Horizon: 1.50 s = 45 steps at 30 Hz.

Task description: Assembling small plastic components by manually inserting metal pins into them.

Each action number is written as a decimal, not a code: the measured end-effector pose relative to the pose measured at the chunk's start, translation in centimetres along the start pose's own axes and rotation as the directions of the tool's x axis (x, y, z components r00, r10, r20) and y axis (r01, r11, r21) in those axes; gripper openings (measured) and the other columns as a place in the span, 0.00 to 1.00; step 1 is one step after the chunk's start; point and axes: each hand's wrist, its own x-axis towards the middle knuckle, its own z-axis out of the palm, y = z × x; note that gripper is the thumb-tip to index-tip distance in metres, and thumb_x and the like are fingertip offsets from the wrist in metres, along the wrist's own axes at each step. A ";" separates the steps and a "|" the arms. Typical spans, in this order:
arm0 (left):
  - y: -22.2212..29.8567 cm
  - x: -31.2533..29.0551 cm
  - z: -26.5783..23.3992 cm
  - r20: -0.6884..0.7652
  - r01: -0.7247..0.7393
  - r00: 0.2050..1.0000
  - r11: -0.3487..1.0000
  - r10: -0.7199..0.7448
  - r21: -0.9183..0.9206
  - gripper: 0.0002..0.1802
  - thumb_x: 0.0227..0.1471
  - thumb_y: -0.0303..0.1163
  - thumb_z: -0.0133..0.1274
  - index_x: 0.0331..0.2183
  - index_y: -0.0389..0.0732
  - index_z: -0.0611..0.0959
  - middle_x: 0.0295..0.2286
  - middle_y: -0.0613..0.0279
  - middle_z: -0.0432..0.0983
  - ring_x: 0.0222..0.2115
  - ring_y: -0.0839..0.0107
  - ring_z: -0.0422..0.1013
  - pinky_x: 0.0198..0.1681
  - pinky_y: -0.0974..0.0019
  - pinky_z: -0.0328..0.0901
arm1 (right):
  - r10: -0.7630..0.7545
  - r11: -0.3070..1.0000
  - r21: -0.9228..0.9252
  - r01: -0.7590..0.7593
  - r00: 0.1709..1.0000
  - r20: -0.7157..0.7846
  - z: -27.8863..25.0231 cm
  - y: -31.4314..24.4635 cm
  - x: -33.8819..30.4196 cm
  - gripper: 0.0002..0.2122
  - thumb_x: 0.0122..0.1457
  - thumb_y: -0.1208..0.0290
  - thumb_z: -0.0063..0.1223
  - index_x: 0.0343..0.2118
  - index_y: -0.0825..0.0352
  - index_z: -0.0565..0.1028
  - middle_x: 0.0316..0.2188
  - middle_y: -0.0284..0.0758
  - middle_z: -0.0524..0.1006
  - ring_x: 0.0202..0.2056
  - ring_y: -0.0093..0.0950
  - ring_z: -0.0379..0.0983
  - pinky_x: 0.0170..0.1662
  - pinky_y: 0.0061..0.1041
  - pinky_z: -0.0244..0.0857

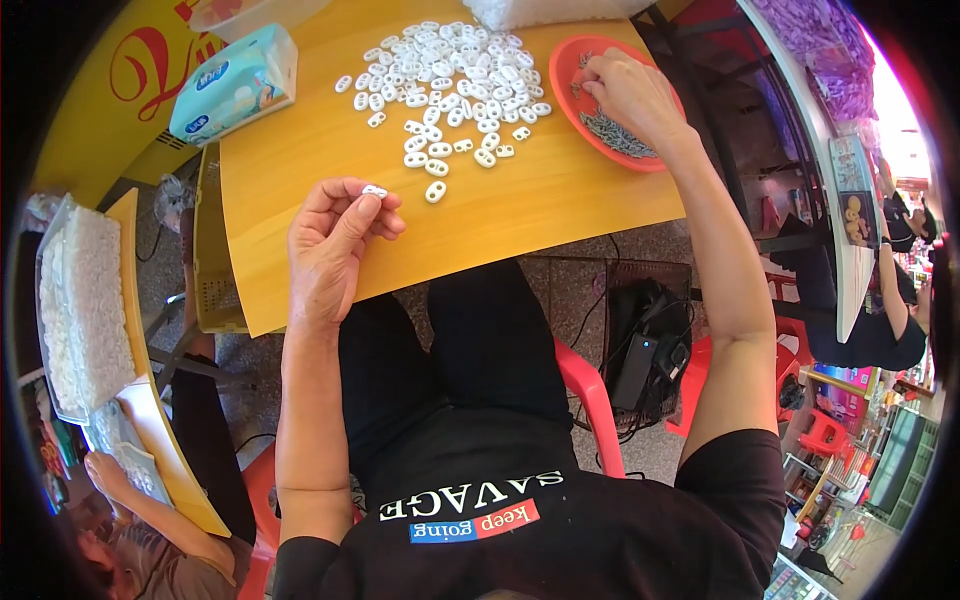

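Between the thumb and fingers of my left hand (342, 222) is a small white oval plastic piece (374, 191), held above the near part of the table. My right hand (632, 95) reaches into a round red bowl (655, 163) at the table's right side. Its fingers are curled together at the bowl's left part; whatever is in them cannot be made out. Small grey metal pieces (615, 134), which look like screws, lie in the bowl. A spread heap of white oval plastic pieces with two holes (437, 167) covers the middle of the table, left of the bowl.
The yellow tabletop (290, 250) has a pack of tissues (235, 82) at its far left. A clear bag (550, 12) stands at the far edge. Red plastic chairs (592, 400) and a black crate with cables (645, 345) are below. Another person's arm (150, 505) is at left.
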 end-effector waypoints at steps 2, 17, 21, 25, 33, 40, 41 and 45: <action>-0.1 0.0 0.0 -0.001 0.001 1.000 1.000 -0.001 -0.004 0.06 0.58 0.25 0.53 0.39 0.36 0.76 0.33 0.53 0.79 0.31 0.69 0.76 0.36 0.69 0.70 | -0.005 1.000 -0.001 0.005 1.000 -0.009 0.1 0.0 0.0 0.07 0.58 0.70 0.50 0.33 0.67 0.78 0.37 0.44 0.76 0.38 0.45 0.75 0.41 0.43 0.68; 0.1 -0.1 0.7 -0.091 0.025 0.995 0.999 -0.029 -0.040 0.07 0.56 0.27 0.56 0.37 0.36 0.78 0.31 0.58 0.79 0.28 0.73 0.75 0.35 0.72 0.69 | 0.248 0.295 0.954 -0.050 0.969 -0.026 -2.3 -5.7 -3.3 0.11 0.61 0.73 0.55 0.45 0.72 0.78 0.34 0.29 0.78 0.28 0.14 0.71 0.35 0.15 0.66; -0.1 0.0 0.4 -0.075 -0.011 0.997 0.998 0.006 -0.069 0.08 0.56 0.28 0.57 0.38 0.36 0.80 0.30 0.58 0.80 0.27 0.74 0.75 0.34 0.72 0.69 | 0.104 0.031 0.997 -0.069 0.992 0.066 -1.3 -14.0 -4.5 0.10 0.60 0.75 0.56 0.43 0.73 0.78 0.31 0.31 0.79 0.28 0.17 0.71 0.36 0.18 0.68; -0.2 0.0 0.4 -0.024 -0.033 0.999 0.997 0.032 -0.072 0.09 0.57 0.30 0.57 0.38 0.35 0.79 0.30 0.58 0.79 0.28 0.75 0.75 0.34 0.72 0.69 | 0.080 -0.158 0.985 -0.072 0.993 0.086 0.2 -18.8 -4.3 0.09 0.60 0.71 0.59 0.38 0.72 0.77 0.29 0.31 0.78 0.26 0.15 0.69 0.32 0.15 0.67; -0.1 -0.2 0.2 -0.015 -0.084 0.996 0.996 0.084 -0.023 0.10 0.58 0.31 0.56 0.37 0.33 0.78 0.29 0.59 0.78 0.28 0.76 0.74 0.34 0.73 0.69 | 0.086 -0.333 0.933 -0.136 0.981 0.174 1.4 -21.2 -3.8 0.09 0.60 0.69 0.60 0.35 0.70 0.77 0.28 0.28 0.77 0.24 0.13 0.65 0.29 0.13 0.61; -0.4 -0.2 -0.1 0.020 -0.071 0.997 0.996 0.072 -0.045 0.09 0.58 0.30 0.55 0.38 0.36 0.78 0.30 0.62 0.78 0.30 0.77 0.72 0.36 0.74 0.68 | 0.086 -0.268 0.957 -0.114 0.986 0.141 1.4 -21.7 -3.9 0.09 0.60 0.69 0.59 0.36 0.70 0.77 0.27 0.28 0.76 0.24 0.14 0.66 0.29 0.13 0.61; -0.4 -0.2 -0.1 0.020 -0.074 0.997 0.996 0.075 -0.044 0.09 0.58 0.30 0.55 0.38 0.36 0.78 0.30 0.62 0.78 0.30 0.77 0.72 0.36 0.74 0.68 | 0.084 -0.266 0.957 -0.116 0.986 0.143 1.3 -21.6 -3.9 0.09 0.60 0.69 0.59 0.36 0.70 0.77 0.27 0.28 0.76 0.24 0.14 0.66 0.29 0.13 0.61; -0.5 -0.1 -0.1 0.012 -0.079 0.997 0.995 0.080 -0.059 0.09 0.58 0.30 0.55 0.38 0.36 0.78 0.30 0.62 0.78 0.29 0.77 0.72 0.36 0.73 0.68 | 0.102 -0.277 0.954 -0.119 0.983 0.153 1.0 -21.6 -3.9 0.09 0.60 0.69 0.59 0.35 0.70 0.76 0.28 0.29 0.76 0.24 0.15 0.67 0.29 0.14 0.63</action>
